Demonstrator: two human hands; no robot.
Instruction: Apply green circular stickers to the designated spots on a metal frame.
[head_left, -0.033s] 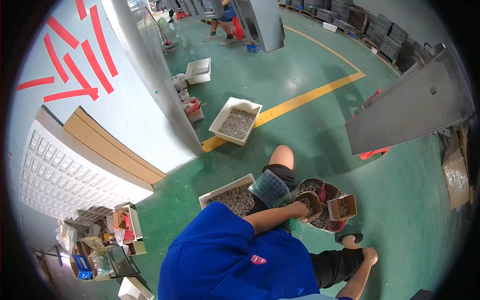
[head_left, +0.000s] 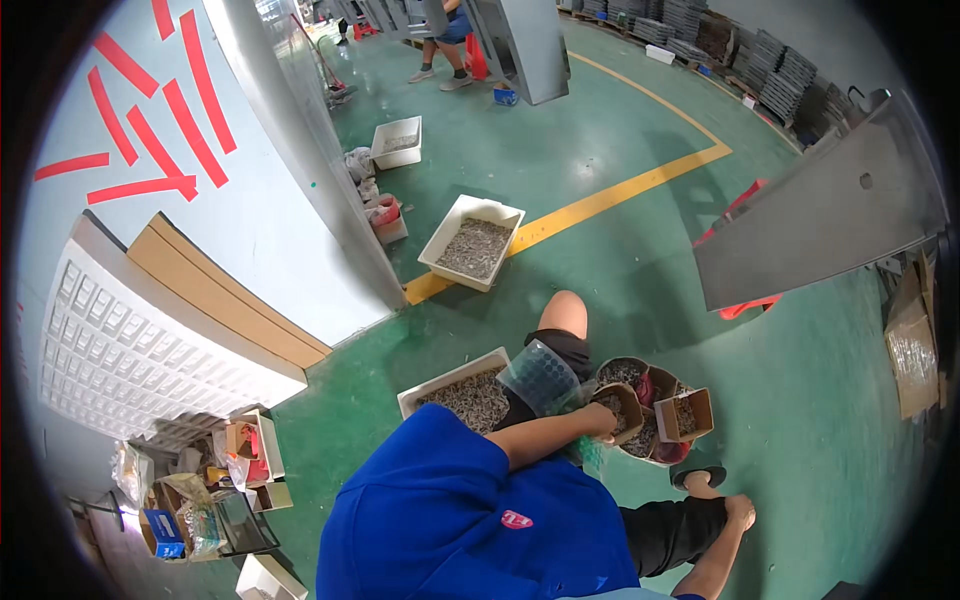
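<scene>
At the side of a tan cardboard carton of small metal-looking pieces is my left hand, its fingers curled and partly hidden. I cannot make out what they hold. That carton sits in a large round container with another open carton and loose small pieces. A clear plastic tray with rows of round hollows lies over my left thigh. Green see-through plastic hangs below the left hand. On my bent right knee, fingers wrapped round it, rests my right hand.
Left of my leg stands a white bin of small pieces; another white bin is on the yellow line. A grey metal panel juts in at right. Boxes crowd the lower left. Another person sits at the back.
</scene>
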